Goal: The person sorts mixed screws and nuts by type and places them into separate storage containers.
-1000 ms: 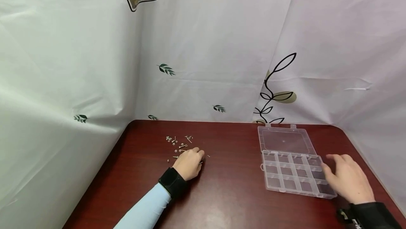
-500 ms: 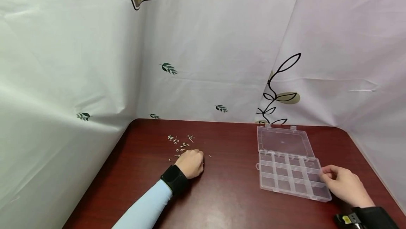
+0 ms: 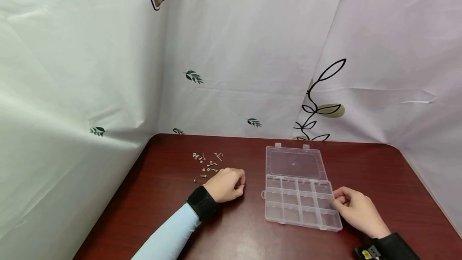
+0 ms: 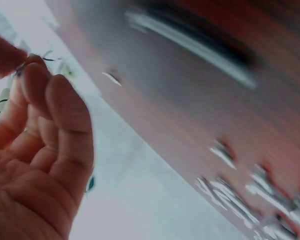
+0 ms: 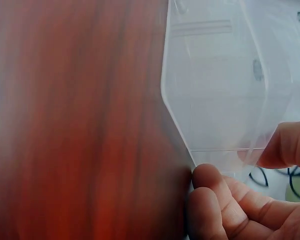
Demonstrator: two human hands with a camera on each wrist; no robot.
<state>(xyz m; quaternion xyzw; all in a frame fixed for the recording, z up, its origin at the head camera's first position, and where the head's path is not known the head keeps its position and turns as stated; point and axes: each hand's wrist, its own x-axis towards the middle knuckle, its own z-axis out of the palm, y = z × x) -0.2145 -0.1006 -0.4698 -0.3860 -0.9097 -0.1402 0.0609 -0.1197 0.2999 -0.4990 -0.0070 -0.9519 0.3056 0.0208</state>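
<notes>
LH (image 3: 225, 184) w/ metal bit (image 4: 19, 71), RH (image 3: 358, 210) w/ box (image 3: 291, 213)

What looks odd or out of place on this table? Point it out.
The screws stand out: they lie loose and scattered at odd angles on the table, left of the open box, which shows none inside. It looks untidy; I see no damage.
</notes>
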